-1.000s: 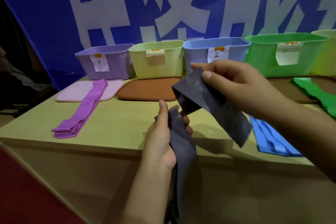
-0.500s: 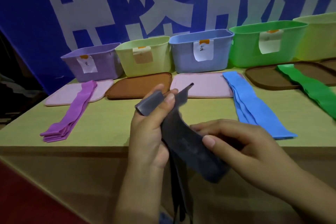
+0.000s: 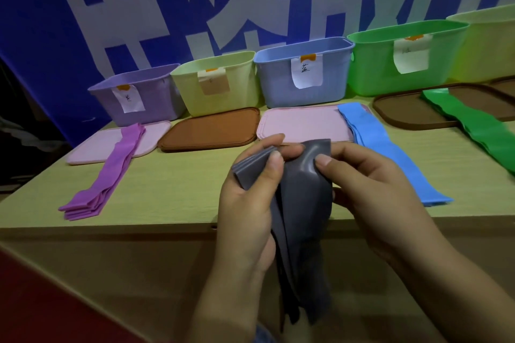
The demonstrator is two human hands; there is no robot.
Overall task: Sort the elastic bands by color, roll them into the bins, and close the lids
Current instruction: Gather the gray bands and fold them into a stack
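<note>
L hand (image 3: 245, 203) + R hand (image 3: 370, 189) fingers pinch grey bands (image 3: 303, 203) above tabletop (image 3: 181, 192) front edge, ends hanging below. Purple bands (image 3: 111, 175) twd left edge, blue bands (image 3: 387, 153) right-centre. Bins (image 3: 303, 78) along back edge.

A blue banner (image 3: 55, 22) with large white characters fills the wall behind, its left edge slanting down toward the counter. The counter (image 3: 181, 192) is pale wood-grain with a flat front panel dropping below its near edge. Left of the banner the room is dark and indistinct, and a dark red surface (image 3: 41, 309) shows at lower left; light is dim overall.
</note>
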